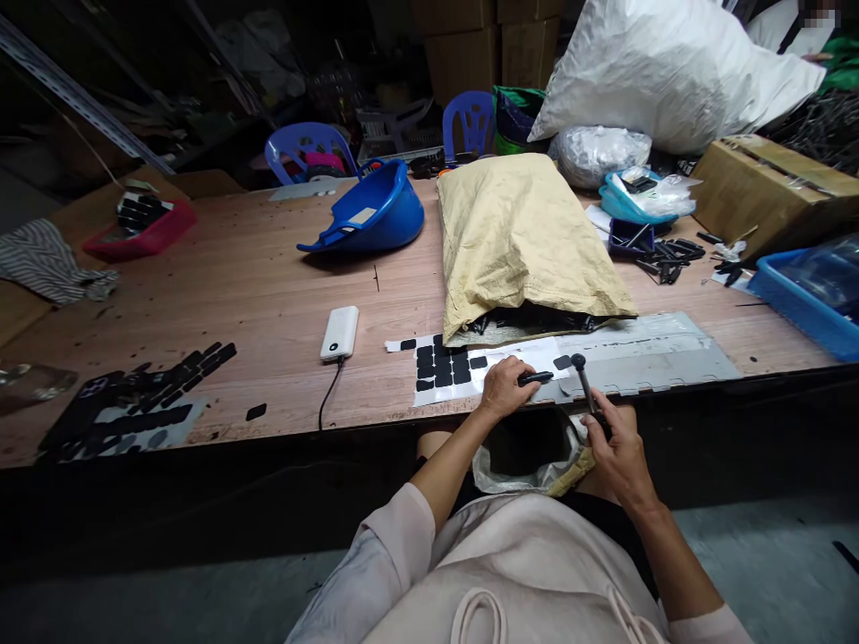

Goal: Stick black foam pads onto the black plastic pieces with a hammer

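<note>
Near the table's front edge my left hand [503,388] is closed on a small black piece [535,378], which lies over a white sheet [493,360]. Just to its right, my right hand [616,447] grips a dark rod-like tool [586,386] with a round knob at its upper end. Black rounded patches [443,365] sit in rows on the sheet, left of my left hand. Behind the hands a yellowish sack [530,241] lies with its open mouth towards me, dark pieces showing inside.
An open bag [527,456] hangs below the table edge, between my arms. On the table [268,295] are a white power bank [340,333] with a cable, a blue basin [382,210], a red tray [144,234], a blue tray [805,295] and a cardboard box [771,192].
</note>
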`<state>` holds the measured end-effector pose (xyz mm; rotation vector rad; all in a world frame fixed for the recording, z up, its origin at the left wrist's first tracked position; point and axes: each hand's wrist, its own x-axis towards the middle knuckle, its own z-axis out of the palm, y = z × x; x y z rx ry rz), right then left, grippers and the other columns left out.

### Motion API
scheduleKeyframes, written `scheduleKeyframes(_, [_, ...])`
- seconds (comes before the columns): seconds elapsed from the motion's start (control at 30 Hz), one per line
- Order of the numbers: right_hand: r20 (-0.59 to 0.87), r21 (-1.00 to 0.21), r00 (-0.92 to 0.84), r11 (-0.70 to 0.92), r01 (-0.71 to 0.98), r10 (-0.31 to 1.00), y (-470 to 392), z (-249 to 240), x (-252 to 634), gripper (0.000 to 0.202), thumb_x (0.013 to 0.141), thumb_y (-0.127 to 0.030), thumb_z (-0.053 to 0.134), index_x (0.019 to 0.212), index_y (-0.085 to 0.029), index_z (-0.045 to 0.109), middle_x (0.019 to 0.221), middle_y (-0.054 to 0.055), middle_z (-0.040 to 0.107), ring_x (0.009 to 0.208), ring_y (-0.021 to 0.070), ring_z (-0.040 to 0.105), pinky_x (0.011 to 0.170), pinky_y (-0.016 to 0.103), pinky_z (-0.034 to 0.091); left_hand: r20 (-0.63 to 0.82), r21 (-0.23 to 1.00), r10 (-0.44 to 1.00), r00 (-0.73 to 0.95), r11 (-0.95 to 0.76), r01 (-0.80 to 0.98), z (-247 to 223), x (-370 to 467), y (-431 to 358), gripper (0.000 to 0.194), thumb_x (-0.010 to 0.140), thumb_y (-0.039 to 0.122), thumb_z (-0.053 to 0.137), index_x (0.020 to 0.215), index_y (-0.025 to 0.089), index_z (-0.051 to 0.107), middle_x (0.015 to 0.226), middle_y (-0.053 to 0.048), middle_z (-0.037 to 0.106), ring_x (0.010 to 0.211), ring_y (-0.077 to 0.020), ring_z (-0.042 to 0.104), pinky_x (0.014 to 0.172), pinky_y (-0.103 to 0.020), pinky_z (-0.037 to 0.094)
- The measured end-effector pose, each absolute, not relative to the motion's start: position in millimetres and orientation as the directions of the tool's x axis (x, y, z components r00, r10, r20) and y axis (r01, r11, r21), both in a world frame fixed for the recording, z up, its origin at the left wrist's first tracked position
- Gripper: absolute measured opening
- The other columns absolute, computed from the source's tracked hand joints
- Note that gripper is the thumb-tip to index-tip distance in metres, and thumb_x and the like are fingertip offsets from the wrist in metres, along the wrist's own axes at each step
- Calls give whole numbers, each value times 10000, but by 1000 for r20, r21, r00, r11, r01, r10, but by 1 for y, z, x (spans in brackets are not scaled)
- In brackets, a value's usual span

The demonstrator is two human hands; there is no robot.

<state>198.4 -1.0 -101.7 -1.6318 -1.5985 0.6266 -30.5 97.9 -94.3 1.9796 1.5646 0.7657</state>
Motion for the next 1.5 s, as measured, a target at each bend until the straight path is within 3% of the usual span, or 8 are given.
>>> scheduleKeyframes(0.13, [93,-836,31,61,545,995,-7,-101,184,616,1035,-438,498,1606,-212,547,1115,101,804,871,236,744,805,376,647,82,692,983,162,-173,701,-93,-29,99,194,823,231,839,1015,239,811,959,-13,711,926,-195,664,864,-311,522])
scheduleKeyframes(0.37, [285,-789,-31,253,560,958,-8,-101,178,550,1055,-347,522,1591,-229,566,1486,108,685,1228,237,730,1104,397,583,74,698,985,157,-163,697,-94,-28,99,172,836,244,833,1007,253,819,952,-8,704,928,-193,654,864,-305,507])
scheduleKeyframes(0.67, [256,-797,-23,224,561,966,-7,-106,179,541,1054,-336,534,1583,-233,576,1495,91,680,1358,239,666,1130,385,574,94,692,980,175,-191,696,-95,-28,99,161,830,234,837,988,245,806,961,-13,710,966,-204,667,891,-317,516])
scheduleKeyframes(1.03, [280,-802,-98,289,523,955,-9,-107,162,514,1041,-300,515,1538,-218,619,1464,108,701,1336,237,681,1141,406,564,121,684,972,200,-228,693,-98,-29,101,157,841,258,833,992,247,789,962,-21,706,982,-218,663,883,-320,513])
scheduleKeyframes(1.13, [243,-800,-84,249,545,966,-7,-105,164,499,1035,-319,513,1502,-208,649,1430,117,722,1303,243,697,1115,407,577,119,693,975,187,-216,687,-98,-29,100,165,834,243,840,992,243,793,957,-19,706,964,-212,663,877,-320,512])
scheduleKeyframes(1.27, [238,-770,66,147,621,969,1,-100,179,513,1014,-378,530,1478,-206,662,1406,132,725,1224,258,710,1060,418,594,122,707,973,194,-222,672,-99,-30,100,156,860,265,830,1010,246,795,951,-16,704,949,-205,662,879,-317,515])
scheduleKeyframes(1.5, [160,-608,202,-65,791,966,18,-104,207,594,947,-321,456,1481,-155,656,1147,160,728,1146,313,647,1058,488,543,118,728,974,192,-216,651,-100,-33,102,156,1030,281,617,1068,238,763,1045,-23,737,1041,-201,677,939,-312,514])
